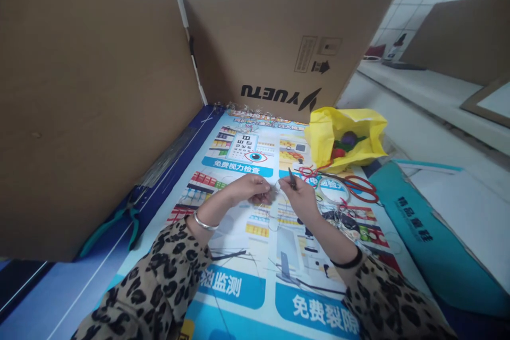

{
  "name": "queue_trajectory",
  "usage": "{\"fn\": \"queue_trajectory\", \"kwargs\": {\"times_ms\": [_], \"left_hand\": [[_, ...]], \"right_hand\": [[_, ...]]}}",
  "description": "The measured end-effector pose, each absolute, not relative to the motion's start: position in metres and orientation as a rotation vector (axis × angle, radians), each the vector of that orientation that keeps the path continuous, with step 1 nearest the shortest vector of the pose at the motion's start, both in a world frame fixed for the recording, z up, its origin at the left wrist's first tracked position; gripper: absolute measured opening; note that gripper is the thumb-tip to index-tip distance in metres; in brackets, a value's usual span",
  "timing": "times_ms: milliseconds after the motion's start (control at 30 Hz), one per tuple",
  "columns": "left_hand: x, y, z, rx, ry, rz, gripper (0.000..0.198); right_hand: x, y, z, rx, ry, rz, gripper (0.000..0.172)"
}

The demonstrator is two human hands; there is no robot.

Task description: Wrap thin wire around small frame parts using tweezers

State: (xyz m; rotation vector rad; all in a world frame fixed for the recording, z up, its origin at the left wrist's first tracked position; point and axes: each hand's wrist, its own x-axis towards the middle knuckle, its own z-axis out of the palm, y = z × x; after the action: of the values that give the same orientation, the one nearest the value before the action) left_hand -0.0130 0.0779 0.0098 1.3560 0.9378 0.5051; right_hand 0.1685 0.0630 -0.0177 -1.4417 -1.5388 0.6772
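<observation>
Over the middle of the printed sheet, my left hand is closed in a pinch on a thin wire. Facing it closely, my right hand also pinches the wire between thumb and finger. A small dark pointed tool sticks up out of the right hand; its lower part is hidden by the fingers, so its exact kind is unclear. Fine strands of wire hang below both hands. More loose wire pieces lie on the sheet nearer to me.
Cardboard panels stand at the back and left. Teal-handled pliers lie at left beside a bundle of straight wires. To the right are a yellow bag with yarn balls, red-handled scissors, a wire coil and a teal box.
</observation>
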Motion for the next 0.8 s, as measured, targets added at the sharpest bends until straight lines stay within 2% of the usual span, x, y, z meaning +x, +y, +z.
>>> {"fn": "queue_trajectory", "kwargs": {"times_ms": [433,800], "left_hand": [[-0.007,0.072,0.013,1.154,0.876,0.543,0.032],[-0.006,0.076,0.001,1.146,0.877,0.567,0.021]], "right_hand": [[0.168,0.062,-0.014,-1.443,-1.531,0.707,0.029],[0.170,0.064,-0.018,-1.431,-1.600,0.680,0.028]]}}
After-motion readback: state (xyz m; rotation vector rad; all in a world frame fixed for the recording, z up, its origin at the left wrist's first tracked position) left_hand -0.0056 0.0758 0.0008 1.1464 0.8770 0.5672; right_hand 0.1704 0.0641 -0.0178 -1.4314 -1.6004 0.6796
